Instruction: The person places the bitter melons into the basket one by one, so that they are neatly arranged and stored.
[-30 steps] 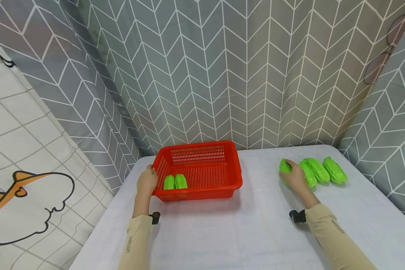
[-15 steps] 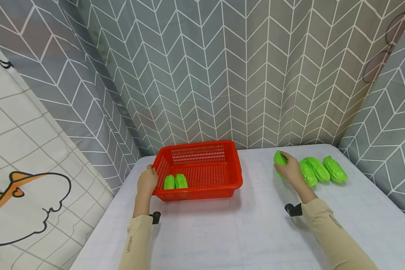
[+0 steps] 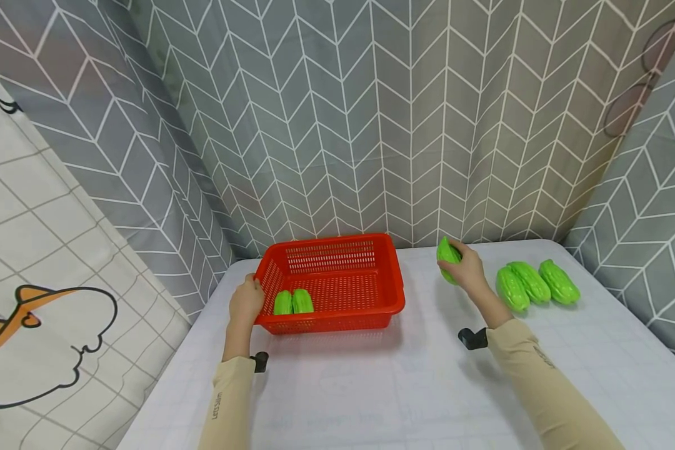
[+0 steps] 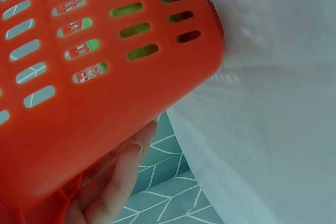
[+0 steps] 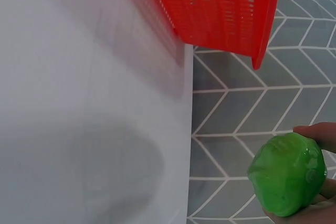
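The right hand (image 3: pixel 465 267) is carrying a glossy, bright-green, ridged, elongated vegetable-shaped piece (image 3: pixel 447 260) leftward; over the last 1 second it has been lifting that piece off the white-covered table (image 3: pixel 337 387). A soft shadow is showing on the cloth below. Its thumb and fingers are curling round the piece, parted only by its width. The held piece is now hanging between the red perforated plastic basket (image 3: pixel 329 322) and the remaining row of 3 similar green pieces (image 3: pixel 512 289), nearer the basket. So this transfer is seemingly about midway, with 2 matching green pieces (image 3: pixel 302 301) lying side by side in the basket's near-left corner. Meanwhile, the left hand (image 3: pixel 246 301) is keeping its curled fingers on the basket's left rim, apparently steadying it.
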The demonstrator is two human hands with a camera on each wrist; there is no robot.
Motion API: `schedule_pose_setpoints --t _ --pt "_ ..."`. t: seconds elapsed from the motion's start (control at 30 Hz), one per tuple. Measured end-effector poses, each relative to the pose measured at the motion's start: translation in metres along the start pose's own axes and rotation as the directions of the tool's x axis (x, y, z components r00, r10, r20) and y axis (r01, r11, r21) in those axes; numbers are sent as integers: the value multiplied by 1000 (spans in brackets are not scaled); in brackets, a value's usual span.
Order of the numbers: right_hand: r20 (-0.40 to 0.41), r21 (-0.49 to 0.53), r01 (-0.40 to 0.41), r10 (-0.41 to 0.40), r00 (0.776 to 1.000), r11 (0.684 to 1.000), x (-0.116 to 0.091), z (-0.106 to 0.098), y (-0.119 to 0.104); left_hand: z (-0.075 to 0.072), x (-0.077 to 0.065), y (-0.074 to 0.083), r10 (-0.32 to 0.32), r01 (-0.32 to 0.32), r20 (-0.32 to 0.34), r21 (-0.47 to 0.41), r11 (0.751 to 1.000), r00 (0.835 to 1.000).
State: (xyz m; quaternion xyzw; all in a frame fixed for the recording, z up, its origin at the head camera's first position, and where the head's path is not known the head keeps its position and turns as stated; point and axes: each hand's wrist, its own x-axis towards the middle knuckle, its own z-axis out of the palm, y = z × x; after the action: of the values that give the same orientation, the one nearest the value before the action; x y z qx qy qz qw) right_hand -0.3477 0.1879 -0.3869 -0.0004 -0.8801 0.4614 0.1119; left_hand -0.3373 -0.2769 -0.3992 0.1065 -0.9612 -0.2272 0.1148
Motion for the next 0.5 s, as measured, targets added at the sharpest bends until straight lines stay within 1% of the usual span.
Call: schedule_pose_setpoints --t 0.3,0.5 --pt "2 70 24 -24 1000 997 5 14 -25 -1 0 -1 -5 5 2 -1 1000 1000" --pt "2 83 45 -46 999 996 9 25 -37 -1 0 0 -10 10 11 0 1000 1000"
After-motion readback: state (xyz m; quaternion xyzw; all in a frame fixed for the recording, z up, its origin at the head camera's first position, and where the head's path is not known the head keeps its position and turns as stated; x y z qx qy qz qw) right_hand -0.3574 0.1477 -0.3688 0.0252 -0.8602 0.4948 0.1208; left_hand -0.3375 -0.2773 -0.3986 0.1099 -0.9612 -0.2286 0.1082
